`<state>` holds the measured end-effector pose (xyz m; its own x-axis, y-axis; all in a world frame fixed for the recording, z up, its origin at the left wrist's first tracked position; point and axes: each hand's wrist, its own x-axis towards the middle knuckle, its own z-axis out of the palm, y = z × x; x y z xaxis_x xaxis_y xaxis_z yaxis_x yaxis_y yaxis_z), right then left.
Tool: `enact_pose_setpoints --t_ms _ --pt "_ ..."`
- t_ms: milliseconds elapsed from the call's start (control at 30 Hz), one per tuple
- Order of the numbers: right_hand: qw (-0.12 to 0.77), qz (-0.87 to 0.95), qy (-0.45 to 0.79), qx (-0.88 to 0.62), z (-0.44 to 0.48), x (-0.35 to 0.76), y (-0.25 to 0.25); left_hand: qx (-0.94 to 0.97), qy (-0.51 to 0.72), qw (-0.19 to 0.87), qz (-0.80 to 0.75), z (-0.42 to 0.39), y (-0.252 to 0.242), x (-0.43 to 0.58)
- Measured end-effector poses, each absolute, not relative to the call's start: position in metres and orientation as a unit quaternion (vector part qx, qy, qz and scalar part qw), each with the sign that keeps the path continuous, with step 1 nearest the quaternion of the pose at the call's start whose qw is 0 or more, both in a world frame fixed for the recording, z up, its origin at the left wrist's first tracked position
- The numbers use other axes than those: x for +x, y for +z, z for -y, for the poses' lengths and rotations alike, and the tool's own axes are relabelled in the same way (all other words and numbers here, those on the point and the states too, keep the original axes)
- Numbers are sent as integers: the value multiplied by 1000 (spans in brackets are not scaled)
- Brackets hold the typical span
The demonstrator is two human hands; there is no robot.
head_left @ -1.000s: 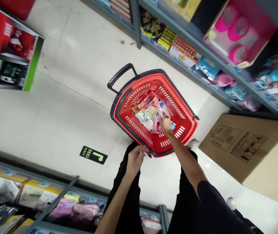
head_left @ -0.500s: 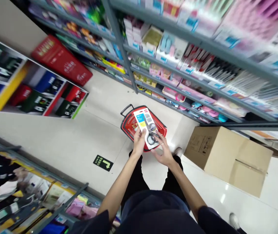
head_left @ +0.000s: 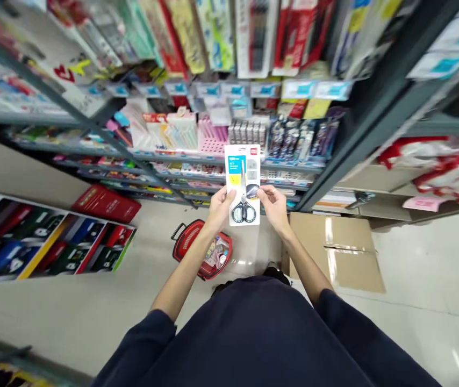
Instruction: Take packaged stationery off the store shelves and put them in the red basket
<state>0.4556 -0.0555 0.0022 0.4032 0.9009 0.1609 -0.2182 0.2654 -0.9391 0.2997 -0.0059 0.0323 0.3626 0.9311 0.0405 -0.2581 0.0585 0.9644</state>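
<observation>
A carded pack of scissors is held upright in front of me, its white card facing me. The scissors have black-rimmed handles at the bottom and blades pointing up. My left hand pinches the card's left edge with the thumb on its front. On the opposite edge, my right hand grips with thumb and fingers. Below and to the left, a red shopping basket stands on the floor with several small packaged goods inside, partly covered by my left forearm.
Shelves with hanging packs and pens rise ahead. A cardboard box sits on the floor at right. At left are a red box and a display rack of dark, red and blue packs. Red-and-white bags lie on the right shelf.
Both hands have raised the scissors pack from over the basket to in front of the shelves and turned it straight. My right hand has shifted to the card's edge. The view has swung toward the shelves.
</observation>
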Motion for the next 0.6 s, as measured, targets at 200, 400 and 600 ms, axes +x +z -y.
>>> enact_pose_setpoints --t_ms 200,400,600 --pt "735 386 338 -443 92 551 60 557 418 662 -277 25 92 390" --pt "748 382 295 -455 101 599 79 595 407 659 -217 18 105 443" --pt "782 375 193 -459 74 639 113 624 357 675 -169 -12 107 488"
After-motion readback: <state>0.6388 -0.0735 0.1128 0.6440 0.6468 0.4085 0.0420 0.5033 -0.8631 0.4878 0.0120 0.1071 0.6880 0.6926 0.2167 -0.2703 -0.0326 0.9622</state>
